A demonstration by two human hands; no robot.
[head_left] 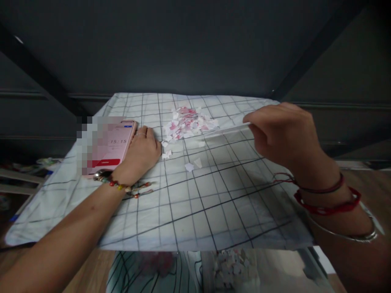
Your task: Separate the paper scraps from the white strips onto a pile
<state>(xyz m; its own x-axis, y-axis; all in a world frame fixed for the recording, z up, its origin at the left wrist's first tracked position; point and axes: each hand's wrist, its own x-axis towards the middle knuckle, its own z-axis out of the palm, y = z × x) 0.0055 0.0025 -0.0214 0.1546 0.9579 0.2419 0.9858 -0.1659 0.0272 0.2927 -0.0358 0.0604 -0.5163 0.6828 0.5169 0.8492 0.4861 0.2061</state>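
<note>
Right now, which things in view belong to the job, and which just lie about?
Likely job:
thin pale strip in the right hand
paper pile near its far end
loose scraps on checked cloth

Likely lying about:
phone beside left hand
lower paper bits, role unclear

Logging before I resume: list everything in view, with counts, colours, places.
Table: one, white gridded cover, centre
Scrap pile: one, white-pink, far half of table
Loose scraps: several, whitish, near pile
Thin strip: one, whitish, in right hand
Phone: one, pink, left side
Container: one, pale, below near edge
Lower scraps: many, greyish, in container
Patterned fabric: one, greenish, left of container
Pink shape: one, blurred, by fabric
Clutter: uncountable, mixed, far left
Backdrop: one, dark grey, behind
Floor: one, brown, below
Bracelets: several, mixed colours, both wrists
Left hand: one, beside phone
Right hand: one, right of pile
</note>
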